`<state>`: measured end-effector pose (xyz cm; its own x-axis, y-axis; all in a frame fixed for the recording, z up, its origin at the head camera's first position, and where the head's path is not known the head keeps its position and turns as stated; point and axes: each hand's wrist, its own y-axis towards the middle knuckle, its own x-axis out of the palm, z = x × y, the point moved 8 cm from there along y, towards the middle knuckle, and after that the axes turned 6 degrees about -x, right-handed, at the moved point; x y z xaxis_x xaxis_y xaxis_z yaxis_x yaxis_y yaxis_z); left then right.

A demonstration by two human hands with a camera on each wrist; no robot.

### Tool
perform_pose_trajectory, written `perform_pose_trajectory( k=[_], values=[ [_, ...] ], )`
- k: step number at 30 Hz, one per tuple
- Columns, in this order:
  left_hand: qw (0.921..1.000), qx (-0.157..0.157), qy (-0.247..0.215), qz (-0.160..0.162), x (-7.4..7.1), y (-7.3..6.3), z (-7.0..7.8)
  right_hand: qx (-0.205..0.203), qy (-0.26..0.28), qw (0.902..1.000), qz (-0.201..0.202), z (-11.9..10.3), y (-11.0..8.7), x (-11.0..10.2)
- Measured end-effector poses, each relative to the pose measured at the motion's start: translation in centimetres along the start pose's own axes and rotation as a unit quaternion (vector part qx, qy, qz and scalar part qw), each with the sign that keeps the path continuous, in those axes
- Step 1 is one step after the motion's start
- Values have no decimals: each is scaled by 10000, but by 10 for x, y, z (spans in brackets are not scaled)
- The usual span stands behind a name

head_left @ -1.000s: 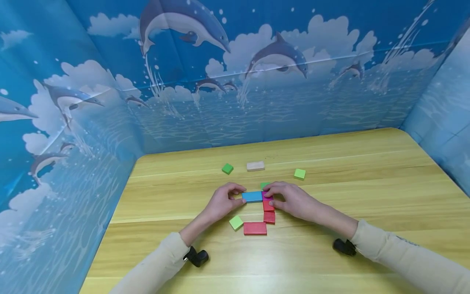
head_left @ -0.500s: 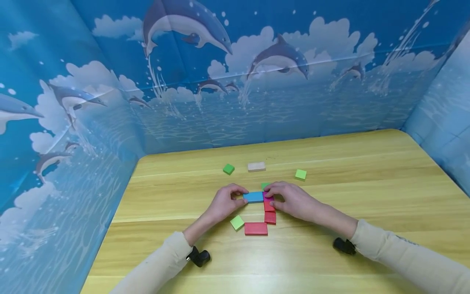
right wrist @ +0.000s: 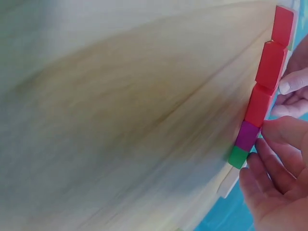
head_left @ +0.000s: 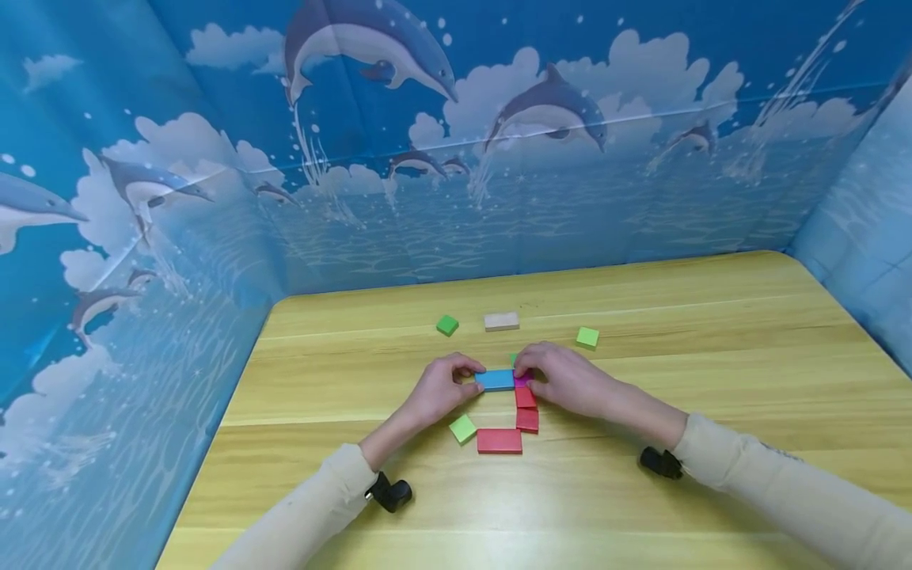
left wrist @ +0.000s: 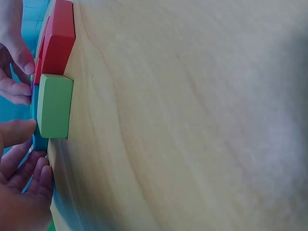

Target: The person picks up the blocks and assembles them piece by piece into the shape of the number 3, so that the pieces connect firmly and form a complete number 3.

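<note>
My left hand pinches the left end of a blue rectangular block lying flat on the table. Against the blue block's right end sits a small purple block. My right hand holds the purple block between thumb and fingers, partly covering it in the head view. Behind it a green block shows beside the right fingertips. Two red blocks, one nearer the purple and a lower red block, run toward me in a column. A longer red block lies crosswise at the near end.
A light green block sits just left of the long red one. Farther back are a dark green block, a pale wooden block and another light green block. A dolphin-printed curtain borders the wooden table.
My right thumb has shifted slightly away from me, from the red block toward the purple one. My left hand keeps its hold on the blue block. The head view has shifted a little.
</note>
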<state>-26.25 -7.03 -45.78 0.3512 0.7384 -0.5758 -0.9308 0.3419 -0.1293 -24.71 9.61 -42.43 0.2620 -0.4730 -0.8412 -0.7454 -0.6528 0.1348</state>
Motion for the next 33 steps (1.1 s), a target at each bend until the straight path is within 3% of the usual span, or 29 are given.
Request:
perform_pose_trajectory(
  k=[7, 16, 33],
  values=[
    [10000, 0, 9, 25, 0, -2, 1, 131, 205, 9996, 170, 0, -4, -5],
    [9999, -28, 30, 106, -1, -1, 1, 545, 527, 9962, 431, 16, -14, -21],
    [9999, -29, 6, 154, 0, -3, 1, 614, 333, 9949, 721, 61, -24, -48]
  ],
)
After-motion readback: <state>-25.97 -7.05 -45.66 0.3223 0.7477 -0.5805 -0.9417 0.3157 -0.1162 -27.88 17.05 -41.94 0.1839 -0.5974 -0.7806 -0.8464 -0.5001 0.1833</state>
